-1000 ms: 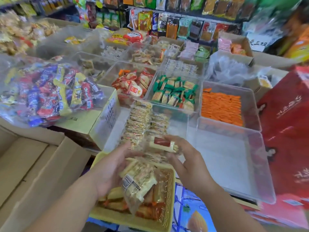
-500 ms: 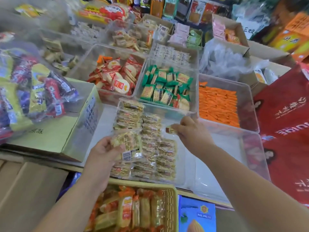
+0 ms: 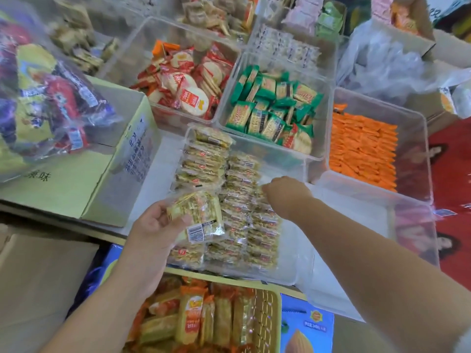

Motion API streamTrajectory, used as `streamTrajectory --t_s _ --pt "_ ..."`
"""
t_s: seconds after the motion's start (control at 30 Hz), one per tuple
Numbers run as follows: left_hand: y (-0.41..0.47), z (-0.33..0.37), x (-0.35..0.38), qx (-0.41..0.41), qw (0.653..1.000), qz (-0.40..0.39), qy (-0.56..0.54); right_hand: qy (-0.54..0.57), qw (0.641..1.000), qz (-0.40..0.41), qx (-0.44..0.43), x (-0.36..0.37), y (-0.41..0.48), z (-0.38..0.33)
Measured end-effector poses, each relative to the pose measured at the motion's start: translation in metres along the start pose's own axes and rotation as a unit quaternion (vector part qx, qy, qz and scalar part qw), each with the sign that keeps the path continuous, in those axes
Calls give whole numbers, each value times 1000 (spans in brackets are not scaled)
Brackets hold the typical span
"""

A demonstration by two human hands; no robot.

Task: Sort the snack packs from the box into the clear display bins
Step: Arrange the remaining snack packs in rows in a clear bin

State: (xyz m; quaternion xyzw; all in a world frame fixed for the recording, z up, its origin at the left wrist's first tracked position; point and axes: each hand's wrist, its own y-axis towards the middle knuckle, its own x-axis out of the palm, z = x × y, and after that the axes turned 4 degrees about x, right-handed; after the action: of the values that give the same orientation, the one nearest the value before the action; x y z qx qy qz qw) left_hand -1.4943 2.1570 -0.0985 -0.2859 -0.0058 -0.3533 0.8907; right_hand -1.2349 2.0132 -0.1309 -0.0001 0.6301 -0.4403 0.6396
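Left grip (image 3: 153,226) held a clear-wrapped yellow snack pack (image 3: 197,214) over the clear plastic display bin (image 3: 291,250). Right grip (image 3: 285,194) lay curled on the rows inside; whether it held anything, I could not tell. The slick wrapper could have slipped and upset those rows.

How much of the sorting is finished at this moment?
Done: rows of packs line the near clear bin. In hand: the left hand grips a stack of packs; the right hand reaches into the rows. Left: that stack and the orange packs in the yellow basket.
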Motion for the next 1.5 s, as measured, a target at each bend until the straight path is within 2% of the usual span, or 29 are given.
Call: streamTrajectory --t_s 0.2,0.47,0.53,0.6,0.67,0.73,0.77,0.83,0.87,0.9,0.93,1.03,1.1,1.17,1.2,1.23,1.3,1.33,1.37,1.4,1.43,1.5 --pt "-2 -1 1 13 1000 -1 0 21 998 -65 16 5 18 -5" --pt "-8 7 6 34 999 -9 -9 72 993 -80 54 13 18 -18" --pt "-14 10 8 78 997 -6 10 82 993 -65 62 9 10 -21" --pt "-23 12 8 157 985 -13 71 129 988 -19 88 2 -8 -21" --pt "-33 19 10 271 943 -38 187 242 964 49 96 -4 -36 -22" --pt "-40 22 13 399 863 -60 303 421 902 79 55 -7 -71 -28" --pt "-41 22 13 436 831 -71 338 526 847 70 35 -9 -90 -33" --pt "-44 19 17 466 798 -93 371 725 689 6 20 -14 -127 -43" --pt "-47 18 20 475 786 -104 381 789 614 -28 16 -14 -141 -47" --pt "-50 16 22 483 776 -116 390 828 559 -50 6 -14 -152 -50" --pt "-52 14 24 489 767 -127 395 847 529 -55 -4 -15 -162 -54" --pt "-58 12 31 492 759 -148 400 880 475 -23 -19 -13 -180 -61" --pt "-63 11 34 485 763 -147 402 894 447 -5 -14 -9 -187 -63" --pt "-67 10 35 446 793 -116 399 898 440 14 -12 -6 -191 -63" --pt "-69 11 34 406 828 -95 376 897 442 24 -10 -5 -193 -62" --pt "-71 11 33 345 877 -87 323 895 444 33 -6 -4 -195 -61" --pt "-70 9 33 172 971 -104 133 895 444 40 -11 -2 -199 -58" --pt "-69 9 32 63 990 -127 24 891 452 41 -18 -1 -201 -58" --pt "-69 8 32 -21 988 -145 -47 880 473 46 -23 0 -203 -58" --pt "-70 8 32 -71 982 -162 -70 866 497 52 -25 0 -204 -59" --pt "-74 9 33 -92 979 -175 -56 854 517 59 -25 1 -206 -61" --pt "-80 5 35 -67 983 -174 3 839 540 73 -10 -1 -208 -66"
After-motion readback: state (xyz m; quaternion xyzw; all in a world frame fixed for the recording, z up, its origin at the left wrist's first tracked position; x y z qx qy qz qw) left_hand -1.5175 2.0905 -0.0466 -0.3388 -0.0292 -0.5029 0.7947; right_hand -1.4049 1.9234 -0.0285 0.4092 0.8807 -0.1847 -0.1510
